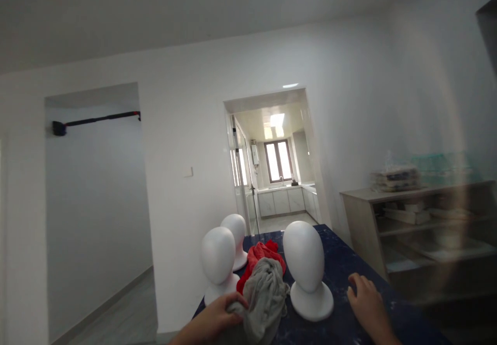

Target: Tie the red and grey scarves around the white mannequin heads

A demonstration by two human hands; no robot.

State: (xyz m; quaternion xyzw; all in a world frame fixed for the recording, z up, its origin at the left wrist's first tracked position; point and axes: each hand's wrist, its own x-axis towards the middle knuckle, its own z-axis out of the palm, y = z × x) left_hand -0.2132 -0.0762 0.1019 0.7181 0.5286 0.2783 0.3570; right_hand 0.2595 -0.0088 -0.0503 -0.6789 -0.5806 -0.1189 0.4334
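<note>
A bunched grey scarf-like cloth (266,293) lies at the near middle of the table, and my left hand (219,316) pinches its left edge between thumb and fingers. Just behind it is a crumpled red cloth (266,257). Two white mannequin heads stand to the left, a nearer one (218,257) and a farther one (234,231). Another white mannequin head (303,257) stands upright right of the cloths. My right hand (367,301) is over the table to the right of that head, fingers loosely curved and apart, holding nothing.
The table (341,262) has a dark blue marbled top. At the right stands a wooden shelf unit (361,221) with boxes and a teal basket (438,164) on top. Beyond the table, a doorway opens to a kitchen (281,200). A dark bar (103,118) spans the left recess.
</note>
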